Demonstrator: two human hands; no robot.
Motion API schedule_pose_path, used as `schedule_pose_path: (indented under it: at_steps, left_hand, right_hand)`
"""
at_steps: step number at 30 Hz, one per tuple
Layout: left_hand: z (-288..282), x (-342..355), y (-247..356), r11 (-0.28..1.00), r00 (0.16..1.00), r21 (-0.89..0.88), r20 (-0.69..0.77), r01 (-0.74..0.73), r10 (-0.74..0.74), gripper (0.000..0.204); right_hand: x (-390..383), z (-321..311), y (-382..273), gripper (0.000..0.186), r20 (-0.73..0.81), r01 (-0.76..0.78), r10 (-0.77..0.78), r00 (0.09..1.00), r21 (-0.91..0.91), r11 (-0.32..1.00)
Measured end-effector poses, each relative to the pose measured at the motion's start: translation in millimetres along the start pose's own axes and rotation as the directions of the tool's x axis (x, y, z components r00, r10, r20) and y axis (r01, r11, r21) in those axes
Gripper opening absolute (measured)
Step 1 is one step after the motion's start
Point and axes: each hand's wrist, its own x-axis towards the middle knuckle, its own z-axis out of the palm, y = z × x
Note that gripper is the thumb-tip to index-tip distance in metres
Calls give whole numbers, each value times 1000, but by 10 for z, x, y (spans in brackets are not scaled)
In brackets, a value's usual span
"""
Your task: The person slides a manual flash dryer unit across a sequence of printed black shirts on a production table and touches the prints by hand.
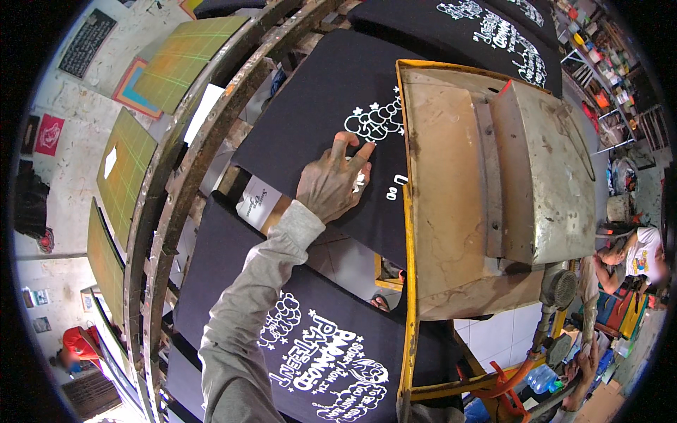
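Observation:
My left hand [331,182] comes in on a grey-sleeved arm and rests on a black T-shirt [303,106] stretched over a flat printing board. Its fingers are bent and somewhat apart, touching the cloth beside a white cartoon print [374,121]; nothing shows in its grip. Part of that print is covered by a metal flash dryer [451,197] with a yellow frame, just right of the hand. Nearer me, another black shirt [233,282] bears white lettering and bubble drawings, partly under my forearm. My right hand is out of sight; only a bit of grey sleeve [431,412] shows below.
Curved metal rails [166,233] run along the left, with yellow-green screens [190,60] leaning beyond. More printed black shirts [423,28] lie at the far side. At right are a person in a white shirt [640,257], another person's hand [587,361] and a blue bottle [541,379].

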Motion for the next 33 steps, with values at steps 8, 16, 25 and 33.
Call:
schedule_pose_path:
  at_steps: [8,16,25,33]
  left_hand:
    - [6,-2,-28,1000,1000,-18,-6,10,-10,33]
    - [2,7,-66,1000,1000,-25,-10,-10,10,33]
    - [-507,-115,51,-50,717,-827,514,560,-471,45]
    - [-1397,-347,659,-324,731,-838,543,440,-413,52]
  right_hand:
    - [50,-17,1,69,19,26,-26,999,19,999]
    - [29,-41,11,71,21,20,-19,1000,-28,999]
    - [-8,31,-68,70,69,12,-15,998,50,999]
    - [29,141,-144,64,105,43,-46,993,30,999]
